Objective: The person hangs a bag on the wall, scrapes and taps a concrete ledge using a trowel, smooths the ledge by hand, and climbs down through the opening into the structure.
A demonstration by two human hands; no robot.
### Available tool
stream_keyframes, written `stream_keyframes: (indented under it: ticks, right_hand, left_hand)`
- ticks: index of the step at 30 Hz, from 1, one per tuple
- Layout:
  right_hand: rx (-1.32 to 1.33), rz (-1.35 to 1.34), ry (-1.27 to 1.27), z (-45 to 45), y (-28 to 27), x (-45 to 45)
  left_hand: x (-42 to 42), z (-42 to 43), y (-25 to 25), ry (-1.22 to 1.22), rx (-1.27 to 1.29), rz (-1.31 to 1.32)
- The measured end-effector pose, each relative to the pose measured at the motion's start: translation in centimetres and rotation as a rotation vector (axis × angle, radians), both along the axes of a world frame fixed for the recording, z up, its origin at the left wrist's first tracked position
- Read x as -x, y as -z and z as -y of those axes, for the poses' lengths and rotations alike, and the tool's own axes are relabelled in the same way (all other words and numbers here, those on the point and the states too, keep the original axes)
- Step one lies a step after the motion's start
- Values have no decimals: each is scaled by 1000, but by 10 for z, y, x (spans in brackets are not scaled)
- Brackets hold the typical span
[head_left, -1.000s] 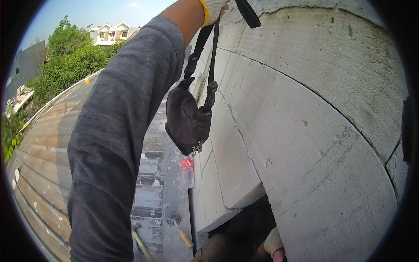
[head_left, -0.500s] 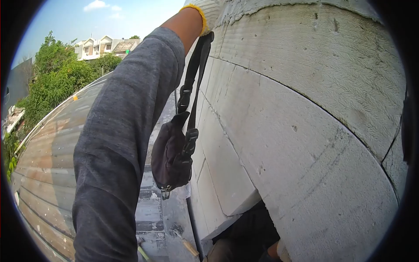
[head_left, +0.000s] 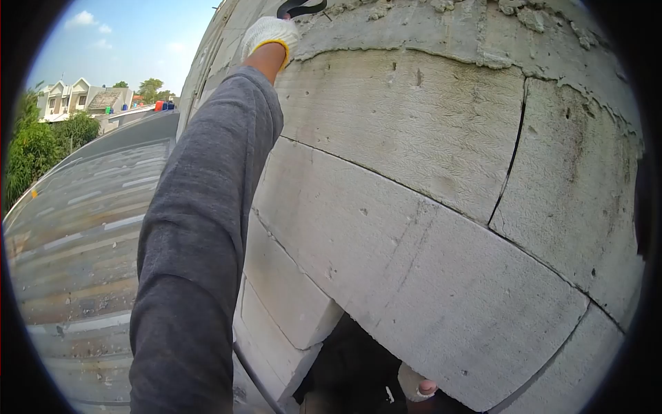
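My left hand [head_left: 270,36], in a white knit glove with a yellow cuff, is raised high against the block wall. It is closed at a black bag strap [head_left: 303,8], which loops out above the fingers at the top edge. The bag itself is out of sight. Low in the view, in the dark opening under a block, my right hand [head_left: 412,381] shows in part. It wears a pale glove with a bare fingertip showing; the block's lower edge is just above it, and most of its fingers are hidden.
Large pale blocks [head_left: 414,269] form the wall, with rough mortar [head_left: 441,27] along the upper course. A dark opening [head_left: 352,359] lies beneath them. To the left a corrugated metal roof [head_left: 83,276] slopes away below, with trees [head_left: 27,152] and houses [head_left: 72,96] beyond.
My left hand has moved up and left in view, with the strap now above it. The hanging black bag has left sight. The view has shifted, showing more wall and my right hand.
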State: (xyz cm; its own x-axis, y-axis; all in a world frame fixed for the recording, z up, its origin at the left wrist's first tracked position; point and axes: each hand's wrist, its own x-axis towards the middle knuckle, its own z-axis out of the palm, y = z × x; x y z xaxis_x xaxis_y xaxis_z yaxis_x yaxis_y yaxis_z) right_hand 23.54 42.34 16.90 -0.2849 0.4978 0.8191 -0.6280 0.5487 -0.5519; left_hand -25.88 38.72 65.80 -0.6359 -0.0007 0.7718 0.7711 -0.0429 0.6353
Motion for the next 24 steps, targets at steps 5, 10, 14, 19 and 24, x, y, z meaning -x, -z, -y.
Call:
stream_keyframes:
  ticks: [5,10,14,19,24]
  right_hand:
    - [24,43,15,3,1,-12]
    - [51,69,29,0,-2,-17]
    - [82,72,32,-7,-5,-15]
    - [106,69,30,-16,-10,-17]
    - [122,64,19,-26,-11,-19]
  left_hand:
    - [8,-30,-30,-33,-49,43]
    - [7,-33,-52,-68,-40,73]
    - [3,-46,-57,-120,7,48]
    - [23,-64,-65,-155,40,53]
    - [21,-63,-60,-211,171,38]
